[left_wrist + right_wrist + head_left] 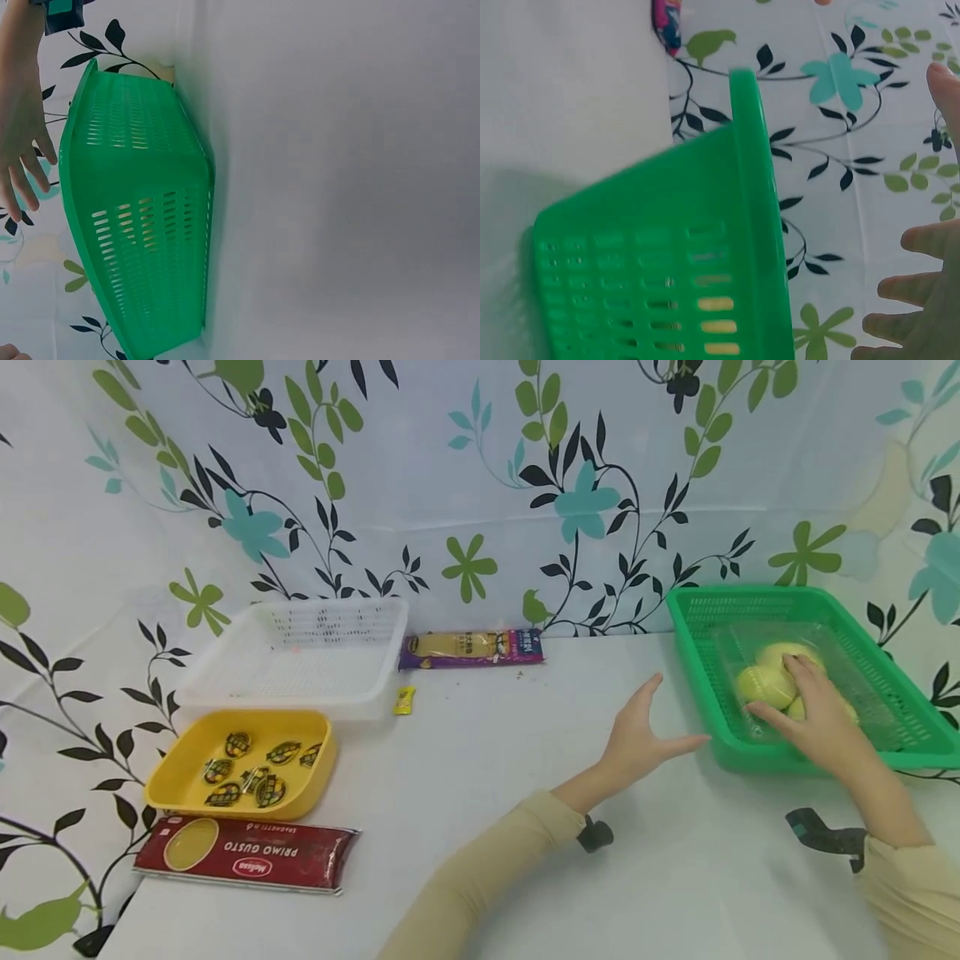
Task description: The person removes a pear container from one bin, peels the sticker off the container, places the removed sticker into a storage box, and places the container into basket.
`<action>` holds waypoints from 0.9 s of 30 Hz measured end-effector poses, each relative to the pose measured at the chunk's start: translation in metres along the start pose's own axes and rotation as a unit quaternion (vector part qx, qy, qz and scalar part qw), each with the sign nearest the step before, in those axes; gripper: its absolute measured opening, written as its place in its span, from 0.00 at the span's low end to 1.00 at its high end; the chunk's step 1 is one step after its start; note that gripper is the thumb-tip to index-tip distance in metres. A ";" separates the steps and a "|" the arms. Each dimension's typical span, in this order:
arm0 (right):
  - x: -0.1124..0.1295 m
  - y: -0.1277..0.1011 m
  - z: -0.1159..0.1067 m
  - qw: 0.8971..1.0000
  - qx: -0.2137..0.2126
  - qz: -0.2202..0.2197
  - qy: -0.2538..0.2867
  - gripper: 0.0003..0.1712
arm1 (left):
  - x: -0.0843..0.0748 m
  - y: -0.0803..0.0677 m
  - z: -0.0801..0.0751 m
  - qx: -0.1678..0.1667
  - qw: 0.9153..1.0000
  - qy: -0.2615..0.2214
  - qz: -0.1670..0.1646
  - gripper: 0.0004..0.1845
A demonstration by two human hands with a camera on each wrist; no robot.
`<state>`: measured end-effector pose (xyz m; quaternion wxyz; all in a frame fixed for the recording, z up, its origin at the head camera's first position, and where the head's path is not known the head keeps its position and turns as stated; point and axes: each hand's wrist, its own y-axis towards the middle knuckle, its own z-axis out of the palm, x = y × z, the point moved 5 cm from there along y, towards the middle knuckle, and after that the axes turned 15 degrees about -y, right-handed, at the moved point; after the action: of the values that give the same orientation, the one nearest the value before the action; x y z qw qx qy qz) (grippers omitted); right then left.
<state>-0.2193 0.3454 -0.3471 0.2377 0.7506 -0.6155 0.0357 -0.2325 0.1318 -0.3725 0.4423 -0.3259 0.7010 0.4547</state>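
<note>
A green slatted basket (693,685) stands at the table's right side, with a clear bag of round yellow pieces (767,683) inside it. My right hand (806,710) reaches over the basket, fingers spread and fairly straight above the bag; I cannot tell whether they touch it. In the left wrist view the right hand (22,142) hangs beyond the rim of the basket (142,225) and holds nothing. The right wrist view shows the basket's outer wall (667,247) and my loosely bent fingers (922,300). My left hand (645,735) hovers open just left of the basket, apart from it.
At the left stand a white basket (300,652) and a yellow tray (168,781) holding several small wrapped sweets (255,767). A red spaghetti pack (247,853) lies near the front edge. A long noodle pack (471,648) and a small yellow packet (404,700) lie by the floral backdrop.
</note>
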 end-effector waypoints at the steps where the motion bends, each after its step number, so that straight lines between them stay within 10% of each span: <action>1: -0.004 0.001 -0.001 1.000 0.000 0.004 0.002 0.44 | 0.000 0.002 0.003 0.003 1.000 0.004 0.000 0.47; 12: -0.046 0.007 -0.013 0.995 0.025 0.093 -0.033 0.46 | 0.006 0.014 0.042 0.017 0.999 0.028 -0.034 0.47; 21: -0.197 0.013 0.027 0.986 0.021 0.158 -0.039 0.48 | 0.012 0.017 0.046 0.038 0.995 0.074 -0.052 0.48; 27: -0.233 0.000 0.026 0.972 0.039 0.227 -0.055 0.52 | 0.023 0.022 0.052 0.033 0.994 0.080 -0.060 0.47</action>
<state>-0.2815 0.5466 -0.4512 0.1600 0.6011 -0.7797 0.0716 -0.2434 0.1863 -0.3960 0.4217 -0.3878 0.7280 0.3766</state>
